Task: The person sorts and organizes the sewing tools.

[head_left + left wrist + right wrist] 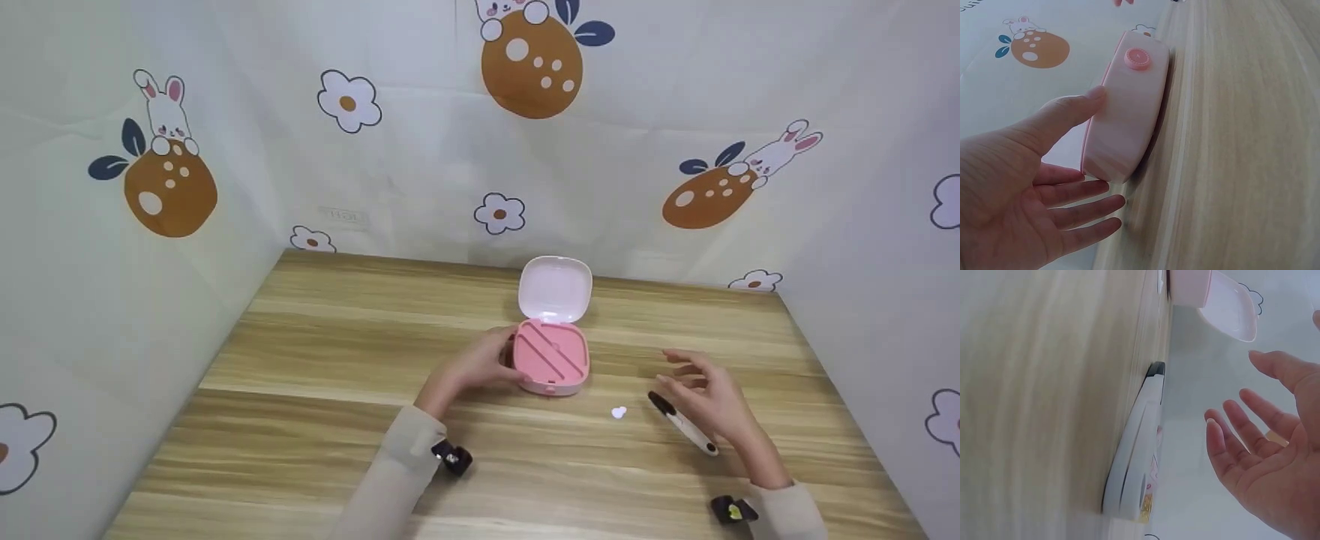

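A small pink-and-white case [551, 386] stands on the wooden table with its hinged white lid [555, 289] raised at the back. Its pink insert [544, 349] has two diagonal ridges. My left hand [482, 362] holds the case at its left side, the thumb on the front left edge and the fingers by the left and back. My right hand [709, 394] hovers with fingers spread and loosely bent, holding nothing. Below it lies a slim white tool [1139, 433] with a black tip, its kind not plain. Between case and tool lies a small white flat piece [619, 412].
The wooden table [315, 330] is bounded at the back and both sides by pale cloth walls [420, 165] printed with rabbits, oranges and flowers. A black wrist camera [452, 457] sits on the left wrist, another [731, 510] on the right.
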### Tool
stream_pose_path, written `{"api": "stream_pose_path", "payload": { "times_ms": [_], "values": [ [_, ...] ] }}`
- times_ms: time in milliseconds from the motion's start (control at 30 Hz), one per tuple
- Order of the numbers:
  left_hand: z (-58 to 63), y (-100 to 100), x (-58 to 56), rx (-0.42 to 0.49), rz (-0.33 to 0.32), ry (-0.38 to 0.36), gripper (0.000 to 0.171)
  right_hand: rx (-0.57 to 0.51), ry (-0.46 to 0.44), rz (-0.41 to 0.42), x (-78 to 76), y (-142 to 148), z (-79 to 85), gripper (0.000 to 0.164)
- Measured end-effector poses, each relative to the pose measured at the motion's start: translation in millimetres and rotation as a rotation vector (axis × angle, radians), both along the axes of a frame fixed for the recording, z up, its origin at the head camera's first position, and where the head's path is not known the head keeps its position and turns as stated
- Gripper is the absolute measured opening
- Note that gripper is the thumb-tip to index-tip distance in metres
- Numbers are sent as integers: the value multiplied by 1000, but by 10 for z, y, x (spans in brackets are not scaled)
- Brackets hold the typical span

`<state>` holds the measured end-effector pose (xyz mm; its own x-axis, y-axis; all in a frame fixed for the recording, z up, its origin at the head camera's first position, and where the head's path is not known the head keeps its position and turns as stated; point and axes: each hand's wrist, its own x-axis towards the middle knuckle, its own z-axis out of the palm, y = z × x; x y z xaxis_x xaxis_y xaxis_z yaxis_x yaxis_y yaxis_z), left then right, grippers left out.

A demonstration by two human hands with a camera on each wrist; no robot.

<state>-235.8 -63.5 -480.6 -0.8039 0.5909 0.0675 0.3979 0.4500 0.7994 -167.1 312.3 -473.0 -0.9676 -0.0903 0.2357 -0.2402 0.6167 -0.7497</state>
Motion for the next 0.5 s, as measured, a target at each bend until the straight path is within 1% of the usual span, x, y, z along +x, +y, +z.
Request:
{"api": "stream_pose_path", "payload": {
  "times_ms": [133,267,367,500],
  "values": [
    [6,2,-5,2,0,-5,83,3,13,-9,14,33,24,39],
    [-3,4,-9,-21,2,17,84,33,29,-4,25,91,10,39],
    [-11,4,-9,-32,5,19,86,62,24,-5,39,141,6,38],
    [-11,0,-9,-35,12,12,86,87,-12,-22,54,197,18,38]
  ]
}}
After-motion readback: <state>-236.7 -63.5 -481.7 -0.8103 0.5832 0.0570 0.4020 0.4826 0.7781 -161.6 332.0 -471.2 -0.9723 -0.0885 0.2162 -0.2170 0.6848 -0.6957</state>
